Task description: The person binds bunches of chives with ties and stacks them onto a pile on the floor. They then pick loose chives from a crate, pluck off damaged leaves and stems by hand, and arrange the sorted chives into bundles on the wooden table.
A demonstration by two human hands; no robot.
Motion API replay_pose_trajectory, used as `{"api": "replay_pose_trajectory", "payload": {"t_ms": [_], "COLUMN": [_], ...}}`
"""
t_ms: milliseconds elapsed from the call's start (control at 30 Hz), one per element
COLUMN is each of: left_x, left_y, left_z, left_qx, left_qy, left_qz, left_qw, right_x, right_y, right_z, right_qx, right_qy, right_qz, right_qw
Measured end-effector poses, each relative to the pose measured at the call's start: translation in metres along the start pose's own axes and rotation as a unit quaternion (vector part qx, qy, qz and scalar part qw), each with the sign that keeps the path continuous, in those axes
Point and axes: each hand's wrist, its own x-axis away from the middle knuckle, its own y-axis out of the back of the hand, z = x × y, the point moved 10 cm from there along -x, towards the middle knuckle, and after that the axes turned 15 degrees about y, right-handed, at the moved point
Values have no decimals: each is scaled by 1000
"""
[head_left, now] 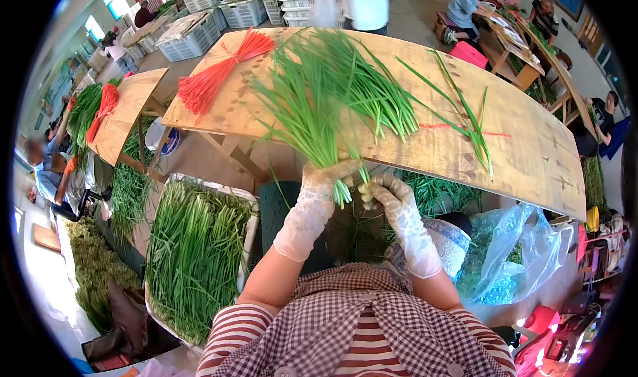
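Note:
My left hand (327, 177), in a pale glove, is closed around the lower part of a bunch of green chives (309, 121). The leaves fan up and away over the table edge, partly blurred, and the white-green stalk ends stick out below my fingers. Just to the right, my gloved right hand (392, 194) has its fingers pinched together at the end of a chive stalk beside the bunch. On the wooden table (525, 147), behind the held bunch, lies a pile of chives (379, 91). A few loose chives (465, 114) rest across a red tie strip (495, 134) further right.
A bundle of red ties (222, 71) lies at the table's left end. A white crate (247, 244) full of chives stands at my left. A clear plastic bag (512, 244) sits at my right. White crates (189, 38) are stacked behind; other people work at tables on both sides.

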Motion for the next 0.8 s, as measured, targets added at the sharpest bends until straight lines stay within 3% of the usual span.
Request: {"api": "replay_pose_trajectory", "payload": {"t_ms": [67,200,333,367,400,433,467,500,567,600,633,667,733,800], "left_x": [2,-1,-2,1,7,15,30,41,56,62,53,39,23,11], "left_y": [-4,-6,3,5,6,5,-5,-13,-23,-25,-18,-13,-11,-13], "left_z": [6,22,12,3,-9,-22,-36,-48,-70,-79,-75,-69,-55,-35], "left_qx": [-24,-34,-47,-50,-55,-61,25,87,121,99,126,151,154,142], "left_qy": [23,33,27,8,-11,-30,-65,-81,-110,-121,-103,-87,-67,-26], "left_qz": [-1,-2,-33,-36,-38,-40,19,89,200,167,137,109,58,25], "left_qw": [999,999,998,998,998,997,997,989,966,973,977,979,984,989], "right_x": [12,31,42,39,35,30,25,28,24,11,3,-3,-15,-48], "right_y": [12,33,36,49,67,85,129,178,209,166,116,78,29,9], "right_z": [-13,-21,-16,-13,-11,-12,-38,-51,-47,-11,28,58,99,109], "right_qx": [-39,-127,-57,144,338,517,662,771,761,735,630,598,641,641], "right_qy": [-62,-53,-48,-17,16,47,-93,-228,-166,-46,43,159,309,296], "right_qz": [7,-60,-49,-10,29,66,71,74,73,57,34,-3,-74,-106], "right_qw": [997,989,996,989,941,852,741,590,622,674,775,785,698,700]}}
